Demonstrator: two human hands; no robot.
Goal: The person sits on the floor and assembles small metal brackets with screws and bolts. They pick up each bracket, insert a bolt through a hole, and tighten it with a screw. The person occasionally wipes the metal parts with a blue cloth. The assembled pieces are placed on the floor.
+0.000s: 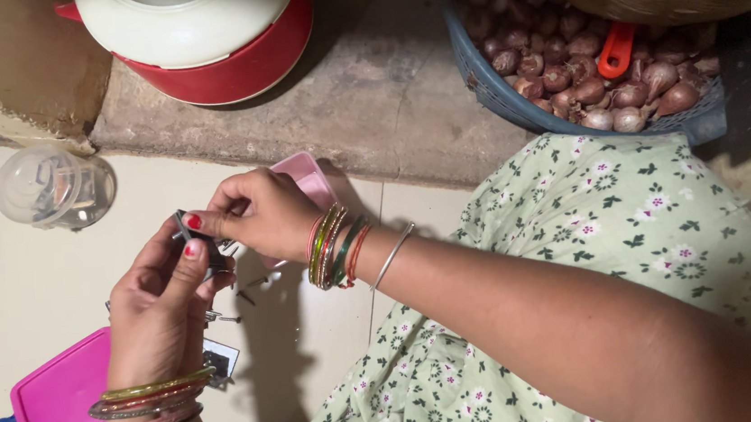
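Both hands meet over a pale floor (3, 298): the left hand (159, 307) and right hand (254, 214) pinch a small dark metal piece (202, 244) together between their fingertips. Beyond them runs a stone ledge (365, 94) bearing a red-and-white pot (197, 36) and, further right, a blue basket (511, 104) of onions (591, 83). Below the left hand lies a pink lid (57, 402); left of them, a clear jar (52, 187).
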